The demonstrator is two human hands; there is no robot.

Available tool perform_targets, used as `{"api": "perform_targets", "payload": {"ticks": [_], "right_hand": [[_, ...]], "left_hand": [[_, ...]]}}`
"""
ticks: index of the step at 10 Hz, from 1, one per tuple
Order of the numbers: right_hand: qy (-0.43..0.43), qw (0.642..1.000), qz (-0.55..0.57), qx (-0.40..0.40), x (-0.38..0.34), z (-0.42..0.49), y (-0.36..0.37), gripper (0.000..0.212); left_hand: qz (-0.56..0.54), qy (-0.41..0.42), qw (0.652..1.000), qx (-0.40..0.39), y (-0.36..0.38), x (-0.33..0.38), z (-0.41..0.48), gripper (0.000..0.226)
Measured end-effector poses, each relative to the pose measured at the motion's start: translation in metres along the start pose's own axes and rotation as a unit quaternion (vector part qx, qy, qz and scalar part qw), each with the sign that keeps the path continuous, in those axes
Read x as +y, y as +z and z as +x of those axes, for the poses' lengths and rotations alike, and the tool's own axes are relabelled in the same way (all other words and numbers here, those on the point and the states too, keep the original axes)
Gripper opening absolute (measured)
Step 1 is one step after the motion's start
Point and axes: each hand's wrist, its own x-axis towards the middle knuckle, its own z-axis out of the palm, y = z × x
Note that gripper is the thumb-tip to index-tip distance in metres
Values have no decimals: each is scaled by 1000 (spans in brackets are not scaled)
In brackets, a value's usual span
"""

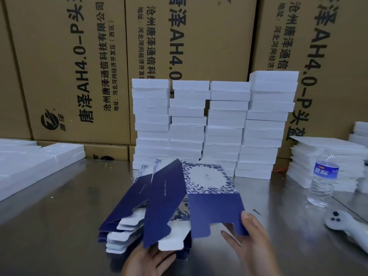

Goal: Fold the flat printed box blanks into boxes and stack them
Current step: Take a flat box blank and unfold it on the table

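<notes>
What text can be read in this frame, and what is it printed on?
"唐泽AH4.0-P": left carton; partly repeated on the middle carton and right carton.
"沧州唐泽通信科技有限公司(西区)": left carton.
"地址:河北河间经济开发区": left carton.
Blurred, unreadable: water bottle label.
Too small to read: white print on the box blank.

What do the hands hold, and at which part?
The blue box blank: right hand pinches its near right corner, left hand supports its near left edge from below.
</notes>
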Motion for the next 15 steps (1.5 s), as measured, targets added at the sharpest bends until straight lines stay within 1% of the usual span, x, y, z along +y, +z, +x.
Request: {"api": "perform_targets", "payload": {"ticks": [1, 2, 3, 4, 5, 6, 7, 8, 9, 10, 12, 13, 14, 15], "right_hand": [[-25, 999, -35, 15, -7, -18, -28, 23], [-78, 991, -100, 32, -1, -38, -53, 26], [-98, 986, -136, 22, 10, -50, -73, 30], [-105, 977, -185, -14, 15, -49, -84, 29], [-92, 974, -202, -52, 16, -47, -88, 27], [-89, 967, -228, -70, 18, -45, -91, 26], [-89, 965, -241, -49, 22, -46, -92, 12], [-92, 965, -246, 3, 25, -43, -95, 22], [-99, 955, -280, 26, 23, -44, -98, 31], [-113, 935, -335, 17, 22, -46, -101, 34], [-113, 907, -404, -21, 26, -44, -102, 45], [-129, 902, -412, -7, 24, -43, -102, 43], [-127, 901, -414, 1, 25, -39, -105, 45], [-141, 895, -422, 8, 26, -38, -107, 47]], "left_hand": [[-238, -33, 968, 66, 8, -30, -2, 61], [-154, -1, 988, 33, 14, -34, -9, 45], [-62, 17, 998, 28, 20, -43, -19, 32], [5, 24, 999, 45, 22, -41, -27, 29], [60, 61, 995, 46, 20, -41, -33, 34], [118, 88, 988, 45, 16, -41, -40, 43], [151, 117, 980, 60, 11, -44, -46, 46], [175, 129, 973, 75, 11, -47, -50, 31], [214, 147, 962, 86, 14, -47, -52, 32], [255, 178, 945, 98, 16, -48, -52, 35], [276, 199, 931, 131, 14, -47, -49, 39], [286, 202, 928, 130, 15, -47, -48, 37], [296, 211, 923, 124, 17, -46, -47, 39], [323, 223, 911, 127, 17, -44, -48, 40]]}}
